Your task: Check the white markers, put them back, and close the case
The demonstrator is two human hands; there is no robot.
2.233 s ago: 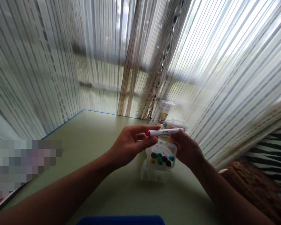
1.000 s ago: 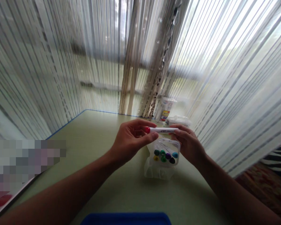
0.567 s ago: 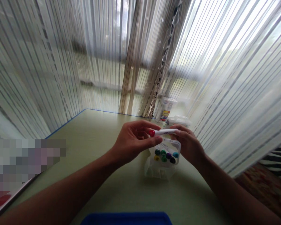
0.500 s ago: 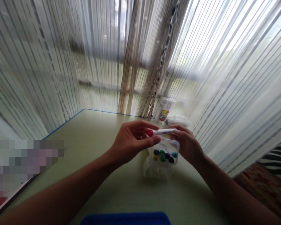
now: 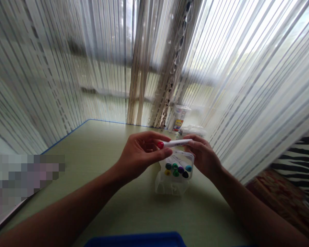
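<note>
Hands both on one white plastic marker pen with red cap, held level in the air just above the clear plastic marker case. Left hand pinches the red-cap end between thumb and fingertips. Right hand pinches the other barrel end, fingers curled round it.

Handling, judged: light, stiff, smooth plastic, slightly slippery, not fragile. Mid-barrel is the safest hold, since the cap end likely pulls off.

The case sits open on the pale green table. Several markers lie inside side by side, cap ends toward the camera: yellow, greens, purple, black, blue. The case looks light and probably slides if nudged.

Clear labelled plastic jar stands at the far table edge by the striped curtains; contents cannot tell.
</note>
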